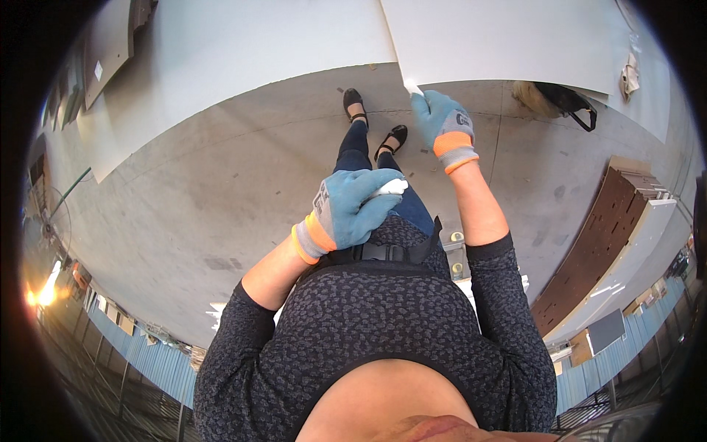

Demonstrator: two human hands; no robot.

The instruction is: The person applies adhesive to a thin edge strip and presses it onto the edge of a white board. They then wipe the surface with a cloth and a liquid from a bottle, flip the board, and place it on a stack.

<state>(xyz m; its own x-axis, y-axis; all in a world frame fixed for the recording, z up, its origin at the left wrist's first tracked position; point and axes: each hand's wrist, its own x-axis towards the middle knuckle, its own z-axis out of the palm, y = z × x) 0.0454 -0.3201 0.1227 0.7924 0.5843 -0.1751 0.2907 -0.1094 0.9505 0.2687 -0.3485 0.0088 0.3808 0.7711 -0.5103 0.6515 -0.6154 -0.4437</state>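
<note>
The left hand (pixel 359 207), in a blue, grey and orange glove, was closed around a white wad (pixel 394 187), which protruded between thumb and fingers. It was positioned in front of the wearer's waist, well apart from the worktop (pixel 243 48). The right hand (pixel 446 125), gloved alike, reached farther forward to the near left corner of a pale panel (pixel 501 40). A white scrap (pixel 413 88) appeared at its fingertips beside this corner; whether the fingers grasped the scrap or merely touched it could not be told. The panel lay flat on the worktop, its near edge running rightward from the right hand.

A crumpled tan item (pixel 630 77) rested to the right of the panel. Below the panel's near edge, a black bag (pixel 563 99) was partly visible. Brown boards (pixel 110 48) stood at the far left, and a long brown stack (pixel 582 254) occupied the right side. The wearer's dark shoes (pixel 354 103) rested on the grey concrete floor (pixel 243 147), one slightly ahead of the other.
</note>
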